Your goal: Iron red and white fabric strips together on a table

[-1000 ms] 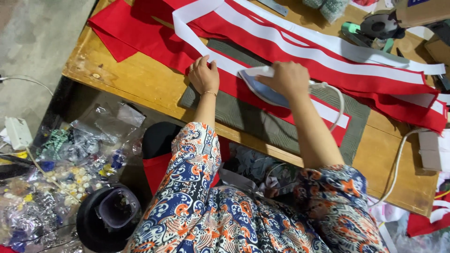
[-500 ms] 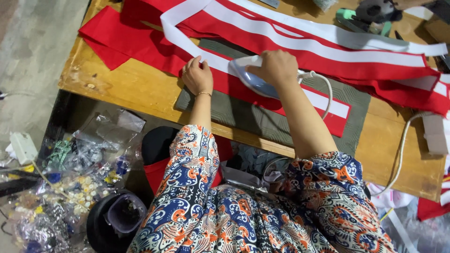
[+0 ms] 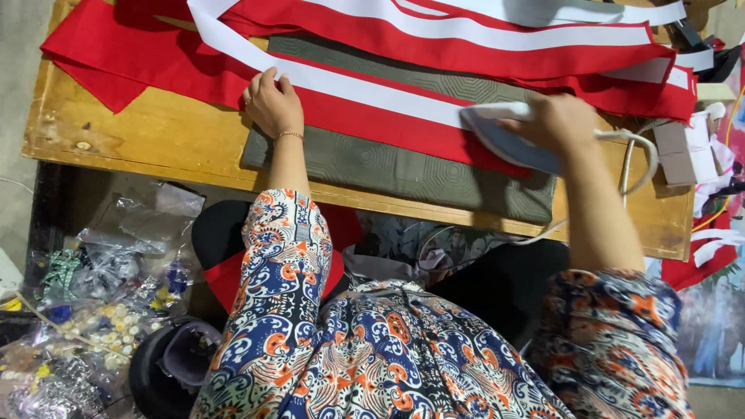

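The left hand (image 3: 273,102) lies palm down, fingers spread flat and pointing far, wrist straight, forearm reaching from the near side. The right hand (image 3: 560,122) is curled in a closed grip, knuckles up, arm extended to the right.

Single head-worn view, steeply downward and close over the wooden table (image 3: 140,140) edge and the person's lap.

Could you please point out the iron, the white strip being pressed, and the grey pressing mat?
iron (image 3: 497,138): head view, on its pale blue body.
white strip (image 3: 365,87): head view, mid-length between the hands.
grey pressing mat (image 3: 403,174): head view, bare patterned surface.
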